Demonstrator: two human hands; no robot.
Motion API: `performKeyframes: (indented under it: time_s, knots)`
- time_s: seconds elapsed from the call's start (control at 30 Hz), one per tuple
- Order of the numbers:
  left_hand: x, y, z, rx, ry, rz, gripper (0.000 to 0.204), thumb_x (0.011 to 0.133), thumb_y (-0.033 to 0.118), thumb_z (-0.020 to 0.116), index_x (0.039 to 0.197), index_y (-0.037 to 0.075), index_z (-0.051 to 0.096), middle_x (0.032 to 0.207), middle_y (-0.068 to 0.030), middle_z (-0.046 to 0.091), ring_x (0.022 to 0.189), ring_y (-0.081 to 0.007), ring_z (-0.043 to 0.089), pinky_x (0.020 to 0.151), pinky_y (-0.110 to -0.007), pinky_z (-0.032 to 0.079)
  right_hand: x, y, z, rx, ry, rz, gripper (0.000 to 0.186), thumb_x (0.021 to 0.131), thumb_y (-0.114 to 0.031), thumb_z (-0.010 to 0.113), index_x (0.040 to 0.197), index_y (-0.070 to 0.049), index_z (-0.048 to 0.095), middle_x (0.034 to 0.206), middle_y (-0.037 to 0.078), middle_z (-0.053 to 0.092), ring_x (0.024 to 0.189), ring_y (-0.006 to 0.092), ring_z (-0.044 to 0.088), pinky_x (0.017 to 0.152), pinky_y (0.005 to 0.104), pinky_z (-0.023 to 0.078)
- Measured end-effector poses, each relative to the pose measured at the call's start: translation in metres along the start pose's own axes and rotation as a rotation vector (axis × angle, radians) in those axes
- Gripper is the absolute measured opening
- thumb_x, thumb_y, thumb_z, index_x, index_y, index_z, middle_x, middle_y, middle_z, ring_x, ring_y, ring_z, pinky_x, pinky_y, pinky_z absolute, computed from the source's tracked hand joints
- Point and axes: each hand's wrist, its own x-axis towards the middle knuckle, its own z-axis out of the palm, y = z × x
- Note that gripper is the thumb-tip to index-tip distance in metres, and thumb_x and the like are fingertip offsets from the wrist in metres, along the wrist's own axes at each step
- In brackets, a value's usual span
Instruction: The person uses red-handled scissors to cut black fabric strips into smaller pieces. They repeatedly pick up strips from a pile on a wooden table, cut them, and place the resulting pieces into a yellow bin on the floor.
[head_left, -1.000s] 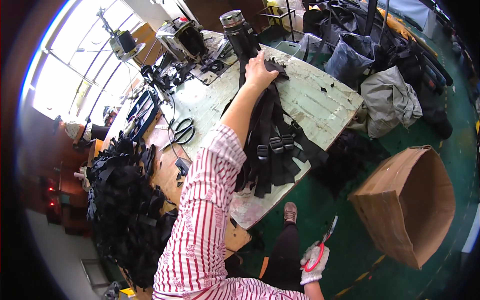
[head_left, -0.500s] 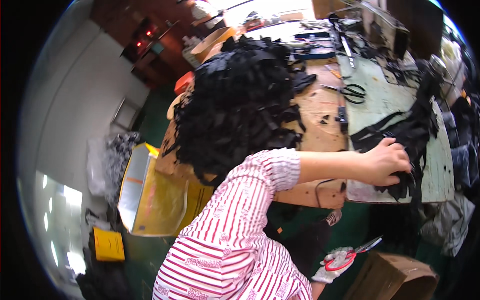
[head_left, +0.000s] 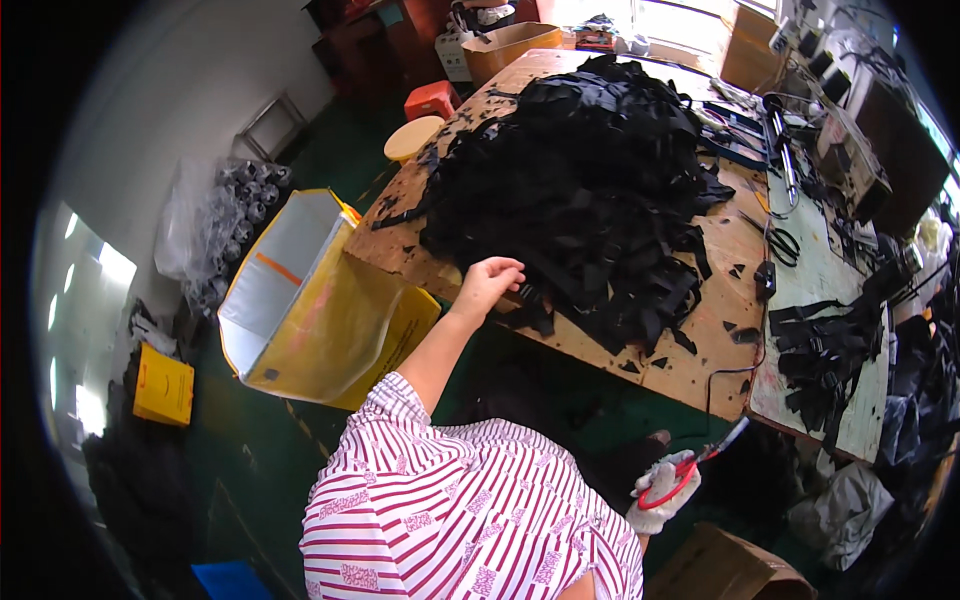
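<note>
Left hand [head_left: 488, 285] at black pile [head_left: 580, 190] near table edge [head_left: 690, 387], grip unclear, right hand [head_left: 662, 497] gripping scissors [head_left: 688, 466] above floor [head_left: 275, 500]

The left hand [head_left: 490, 285] has left the black straps [head_left: 825, 350] on the pale bench [head_left: 785, 402] and come to the near edge of the big black pile [head_left: 580, 180]. The view has turned left since the first picture, so the straps are now far right. A blue thing [head_left: 230, 580] has popped up at the bottom.

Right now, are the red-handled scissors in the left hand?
No, the gloved right hand holds the scissors, while the left hand is at the black pile.
</note>
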Motion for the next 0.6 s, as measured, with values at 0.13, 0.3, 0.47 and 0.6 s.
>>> performKeyframes:
  time_s: [0.13, 0.3, 0.47, 0.6]
  knots:
    - [0.009, -0.026, -0.035, -0.125, 0.089, -0.047, 0.013, 0.089, 0.012, 0.058, 0.099, 0.006, 0.064, 0.084, -0.0029, 0.067, 0.069, -0.0085, 0.061, 0.064, -0.021, 0.047, -0.005, -0.005, 0.030, -0.217, -0.076, 0.135, 0.034, 0.075, -0.001, 0.055, 0.106, -0.006, 0.042, 0.082, 0.007, 0.050, 0.041, 0.0117, 0.046, 0.035, 0.0220, 0.040]
    - [0.022, -0.057, -0.045, -0.289, 0.194, -0.117, 0.012, 0.089, 0.009, 0.056, 0.097, 0.005, 0.064, 0.085, -0.0043, 0.066, 0.067, -0.0094, 0.061, 0.061, -0.022, 0.047, -0.022, -0.004, 0.068, -0.383, -0.084, 0.118, 0.022, 0.077, -0.005, 0.054, 0.096, -0.006, 0.043, 0.062, 0.004, 0.047, 0.036, 0.0112, 0.044, 0.032, 0.0219, 0.036]
    - [0.050, -0.067, -0.039, -0.066, 0.316, 0.198, 0.012, 0.088, 0.004, 0.055, 0.095, 0.003, 0.065, 0.086, -0.0070, 0.065, 0.059, -0.0133, 0.061, 0.055, -0.024, 0.046, -0.040, 0.010, 0.074, -0.393, -0.057, 0.108, 0.023, 0.078, -0.004, 0.054, 0.098, -0.006, 0.043, 0.066, 0.004, 0.049, 0.037, 0.0115, 0.044, 0.033, 0.0223, 0.037]
    - [0.078, -0.068, -0.046, 0.827, 0.457, 0.660, 0.026, 0.077, 0.000, 0.059, 0.102, 0.007, 0.065, 0.106, -0.0082, 0.059, 0.095, -0.0261, 0.057, 0.077, -0.037, 0.045, -0.050, 0.007, 0.075, -0.420, -0.030, 0.106, 0.025, 0.078, -0.004, 0.054, 0.100, -0.005, 0.042, 0.068, 0.005, 0.049, 0.038, 0.0111, 0.043, 0.034, 0.0220, 0.037]
